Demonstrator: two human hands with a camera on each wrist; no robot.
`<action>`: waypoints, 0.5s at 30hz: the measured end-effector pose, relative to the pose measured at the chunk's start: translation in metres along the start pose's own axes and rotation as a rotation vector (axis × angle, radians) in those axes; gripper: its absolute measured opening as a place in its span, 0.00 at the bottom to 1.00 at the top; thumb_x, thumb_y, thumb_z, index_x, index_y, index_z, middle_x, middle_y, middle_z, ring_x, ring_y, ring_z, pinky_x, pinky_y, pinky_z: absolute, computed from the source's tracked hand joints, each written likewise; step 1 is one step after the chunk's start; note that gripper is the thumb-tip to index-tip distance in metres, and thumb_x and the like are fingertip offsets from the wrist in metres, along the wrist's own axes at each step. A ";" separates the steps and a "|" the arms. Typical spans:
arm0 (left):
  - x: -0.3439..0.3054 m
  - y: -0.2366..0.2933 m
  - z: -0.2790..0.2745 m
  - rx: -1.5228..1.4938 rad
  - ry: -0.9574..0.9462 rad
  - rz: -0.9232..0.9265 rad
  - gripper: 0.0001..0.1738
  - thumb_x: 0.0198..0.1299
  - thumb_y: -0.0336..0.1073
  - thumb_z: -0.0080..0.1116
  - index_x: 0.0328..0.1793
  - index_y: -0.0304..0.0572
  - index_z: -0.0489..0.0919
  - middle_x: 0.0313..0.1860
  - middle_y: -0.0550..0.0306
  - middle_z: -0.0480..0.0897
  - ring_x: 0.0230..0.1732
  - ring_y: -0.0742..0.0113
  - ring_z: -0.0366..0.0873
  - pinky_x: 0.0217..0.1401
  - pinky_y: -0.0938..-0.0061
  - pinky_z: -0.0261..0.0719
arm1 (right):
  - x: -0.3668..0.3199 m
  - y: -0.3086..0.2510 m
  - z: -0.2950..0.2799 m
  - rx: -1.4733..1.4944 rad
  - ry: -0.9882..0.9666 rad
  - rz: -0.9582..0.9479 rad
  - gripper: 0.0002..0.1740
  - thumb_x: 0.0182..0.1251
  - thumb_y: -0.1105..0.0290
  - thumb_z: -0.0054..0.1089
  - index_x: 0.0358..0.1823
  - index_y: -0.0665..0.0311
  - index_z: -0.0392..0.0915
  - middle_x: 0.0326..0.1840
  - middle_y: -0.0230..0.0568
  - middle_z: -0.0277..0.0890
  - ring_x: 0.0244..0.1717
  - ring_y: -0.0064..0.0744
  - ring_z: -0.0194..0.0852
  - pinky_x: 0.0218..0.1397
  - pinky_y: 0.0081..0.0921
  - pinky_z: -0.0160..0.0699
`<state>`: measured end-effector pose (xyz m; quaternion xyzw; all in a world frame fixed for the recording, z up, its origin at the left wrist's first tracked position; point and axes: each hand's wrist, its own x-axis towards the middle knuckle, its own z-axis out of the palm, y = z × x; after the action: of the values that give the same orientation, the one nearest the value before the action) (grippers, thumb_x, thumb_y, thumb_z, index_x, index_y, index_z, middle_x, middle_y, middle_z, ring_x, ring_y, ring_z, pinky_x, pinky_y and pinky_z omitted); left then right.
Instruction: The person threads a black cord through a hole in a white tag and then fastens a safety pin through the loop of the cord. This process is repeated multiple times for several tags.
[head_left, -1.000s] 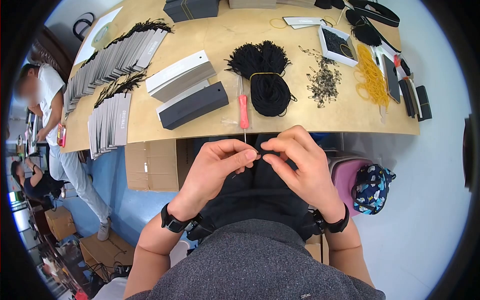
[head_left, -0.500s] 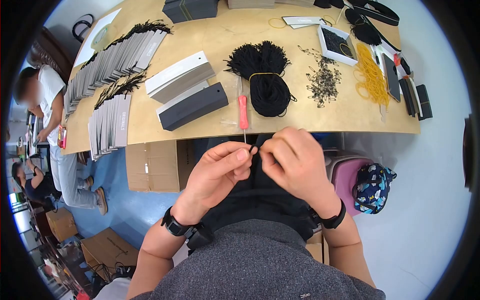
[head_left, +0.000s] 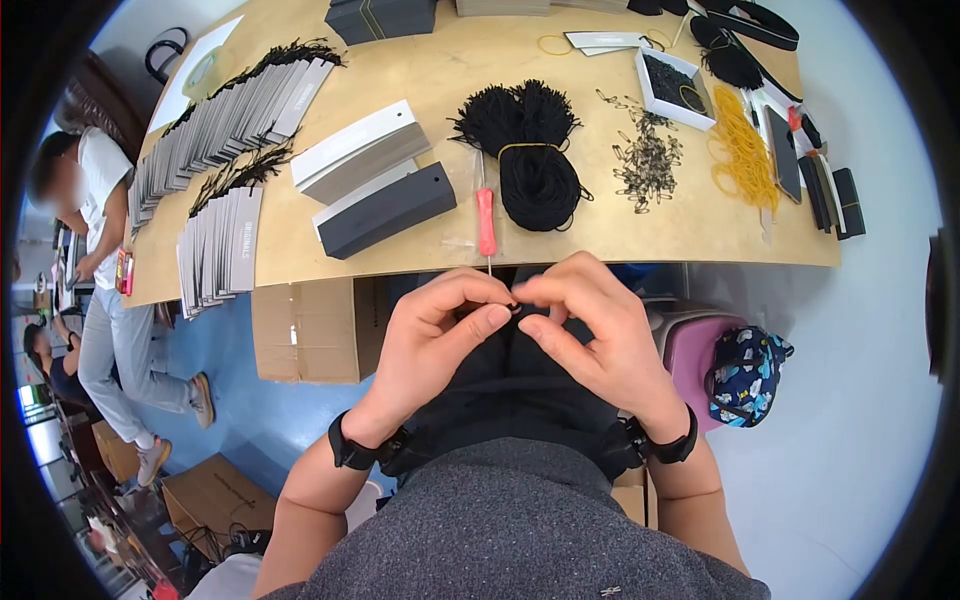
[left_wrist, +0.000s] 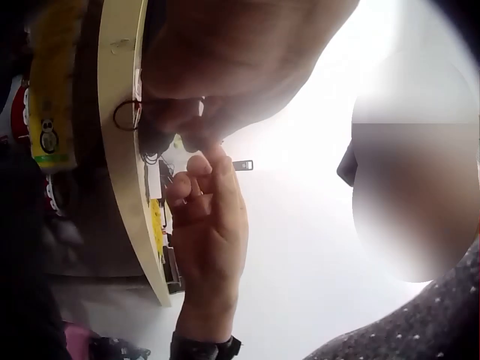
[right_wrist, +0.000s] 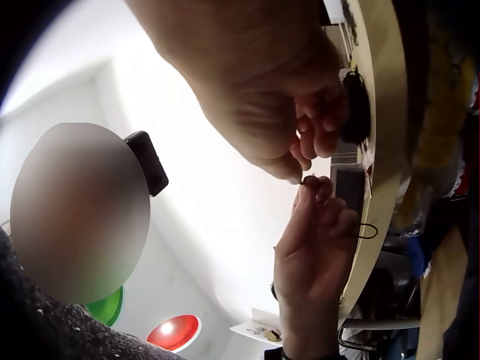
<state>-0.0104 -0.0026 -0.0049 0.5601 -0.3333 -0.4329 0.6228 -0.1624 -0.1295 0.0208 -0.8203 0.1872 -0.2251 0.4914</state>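
Both hands meet in front of the table edge, above the lap. My left hand pinches a thin black cord between thumb and index finger. A loop of that cord sticks out past the left fingers in the right wrist view. Close against it is my right hand, thumb and index finger bent and apart, their tips right beside the cord. A screwdriver-like tool with a red handle lies just beyond the hands, its metal shaft over the table edge. Behind it sits a tied bundle of black cords.
Stacks of grey tags with black strings cover the table's left, beside a dark tag stack. Rightward lie loose safety pins, a white box and yellow rubber bands. A person stands at far left.
The right hand closed in on the cord half a second ago, and its thumb and index finger have since spread apart. The left hand keeps its pinch. The person at left has shifted their legs.
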 end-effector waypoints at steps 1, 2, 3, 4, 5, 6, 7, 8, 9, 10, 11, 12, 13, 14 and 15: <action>-0.002 0.000 -0.004 -0.081 -0.037 -0.124 0.07 0.70 0.31 0.62 0.47 0.34 0.84 0.42 0.63 0.84 0.39 0.80 0.76 0.42 0.82 0.74 | 0.000 0.001 0.000 0.003 -0.026 -0.031 0.09 0.63 0.72 0.70 0.42 0.64 0.81 0.35 0.38 0.74 0.30 0.31 0.76 0.33 0.26 0.75; -0.003 0.000 -0.005 -0.081 -0.037 -0.124 0.07 0.70 0.31 0.62 0.47 0.34 0.84 0.42 0.63 0.84 0.39 0.80 0.76 0.42 0.82 0.74 | 0.000 0.002 -0.003 0.003 -0.025 -0.031 0.09 0.63 0.72 0.70 0.42 0.64 0.81 0.35 0.38 0.74 0.30 0.31 0.76 0.33 0.26 0.75; -0.003 0.000 -0.007 -0.166 -0.048 -0.179 0.08 0.70 0.31 0.62 0.48 0.34 0.84 0.42 0.63 0.84 0.39 0.80 0.76 0.43 0.82 0.74 | -0.001 0.003 -0.006 -0.012 -0.040 -0.050 0.10 0.63 0.72 0.70 0.43 0.63 0.81 0.36 0.38 0.74 0.30 0.33 0.76 0.33 0.27 0.75; -0.003 0.000 -0.007 -0.252 -0.059 -0.233 0.08 0.70 0.31 0.62 0.48 0.34 0.84 0.42 0.63 0.84 0.39 0.80 0.75 0.44 0.82 0.74 | -0.001 0.004 -0.008 -0.028 -0.055 -0.070 0.10 0.62 0.73 0.70 0.44 0.63 0.81 0.37 0.39 0.74 0.30 0.35 0.77 0.33 0.28 0.75; -0.002 0.002 -0.005 -0.252 -0.058 -0.234 0.08 0.70 0.31 0.62 0.48 0.34 0.84 0.42 0.63 0.84 0.39 0.80 0.75 0.44 0.82 0.74 | 0.000 0.003 -0.006 -0.027 -0.055 -0.069 0.10 0.62 0.73 0.70 0.44 0.63 0.81 0.37 0.39 0.74 0.30 0.35 0.77 0.33 0.28 0.75; -0.002 0.005 -0.001 -0.231 -0.041 -0.214 0.08 0.69 0.31 0.62 0.48 0.33 0.84 0.40 0.64 0.84 0.39 0.81 0.75 0.44 0.82 0.74 | 0.002 0.002 -0.004 -0.104 0.003 -0.141 0.11 0.61 0.74 0.70 0.44 0.62 0.81 0.37 0.38 0.74 0.32 0.37 0.77 0.34 0.30 0.76; -0.002 0.006 0.001 -0.210 -0.024 -0.194 0.08 0.69 0.31 0.62 0.48 0.33 0.84 0.38 0.65 0.84 0.39 0.81 0.74 0.45 0.83 0.73 | 0.003 0.001 -0.003 -0.182 0.061 -0.213 0.11 0.60 0.75 0.69 0.44 0.62 0.81 0.37 0.38 0.74 0.33 0.39 0.77 0.35 0.31 0.76; -0.002 0.005 0.000 -0.210 -0.024 -0.195 0.08 0.69 0.31 0.62 0.48 0.33 0.84 0.38 0.65 0.84 0.39 0.81 0.74 0.45 0.83 0.73 | 0.005 0.002 -0.003 -0.182 0.061 -0.212 0.11 0.60 0.75 0.69 0.44 0.62 0.81 0.37 0.38 0.74 0.33 0.39 0.77 0.35 0.31 0.76; -0.002 0.004 -0.003 -0.188 -0.057 -0.212 0.08 0.69 0.31 0.62 0.47 0.33 0.85 0.38 0.65 0.83 0.39 0.82 0.74 0.45 0.83 0.73 | 0.007 0.004 -0.004 -0.238 0.032 -0.291 0.11 0.58 0.75 0.69 0.44 0.61 0.81 0.37 0.37 0.74 0.35 0.39 0.77 0.37 0.32 0.76; -0.001 0.003 -0.005 -0.167 -0.091 -0.228 0.08 0.69 0.31 0.62 0.47 0.33 0.85 0.37 0.65 0.83 0.39 0.82 0.74 0.45 0.83 0.73 | 0.009 0.005 -0.005 -0.295 0.004 -0.370 0.12 0.57 0.76 0.69 0.43 0.61 0.81 0.37 0.36 0.73 0.37 0.39 0.77 0.39 0.33 0.76; -0.002 0.003 -0.006 -0.167 -0.093 -0.228 0.08 0.69 0.31 0.62 0.47 0.33 0.85 0.37 0.65 0.83 0.39 0.82 0.74 0.45 0.83 0.73 | 0.009 0.006 -0.005 -0.296 0.005 -0.369 0.12 0.57 0.76 0.69 0.43 0.61 0.81 0.37 0.36 0.73 0.37 0.39 0.77 0.39 0.33 0.76; -0.002 0.003 -0.008 -0.180 -0.110 -0.252 0.08 0.69 0.31 0.62 0.46 0.32 0.85 0.37 0.65 0.83 0.39 0.82 0.74 0.45 0.83 0.73 | 0.009 0.007 -0.006 -0.328 -0.017 -0.386 0.13 0.55 0.76 0.70 0.43 0.61 0.81 0.37 0.36 0.74 0.38 0.38 0.77 0.40 0.33 0.75; -0.002 0.003 -0.009 -0.193 -0.125 -0.275 0.08 0.69 0.31 0.63 0.45 0.32 0.85 0.37 0.65 0.83 0.39 0.82 0.74 0.45 0.83 0.73 | 0.009 0.008 -0.006 -0.358 -0.039 -0.405 0.14 0.54 0.76 0.70 0.43 0.61 0.81 0.37 0.35 0.74 0.40 0.37 0.77 0.42 0.32 0.75; -0.003 0.003 -0.010 -0.193 -0.121 -0.275 0.08 0.69 0.31 0.63 0.45 0.32 0.85 0.37 0.65 0.83 0.39 0.82 0.74 0.45 0.83 0.73 | 0.009 0.007 -0.005 -0.356 -0.041 -0.407 0.14 0.54 0.76 0.70 0.43 0.61 0.81 0.37 0.35 0.74 0.40 0.37 0.77 0.42 0.32 0.75; -0.003 0.003 -0.010 -0.200 -0.109 -0.275 0.08 0.69 0.31 0.63 0.45 0.32 0.85 0.37 0.66 0.83 0.39 0.81 0.74 0.45 0.83 0.72 | 0.008 0.005 -0.004 -0.362 -0.028 -0.414 0.14 0.53 0.75 0.71 0.43 0.62 0.81 0.38 0.35 0.74 0.40 0.36 0.77 0.42 0.32 0.74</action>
<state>-0.0018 0.0047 -0.0032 0.5113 -0.2423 -0.5746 0.5914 -0.1586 -0.1391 0.0198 -0.9186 0.0457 -0.2722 0.2830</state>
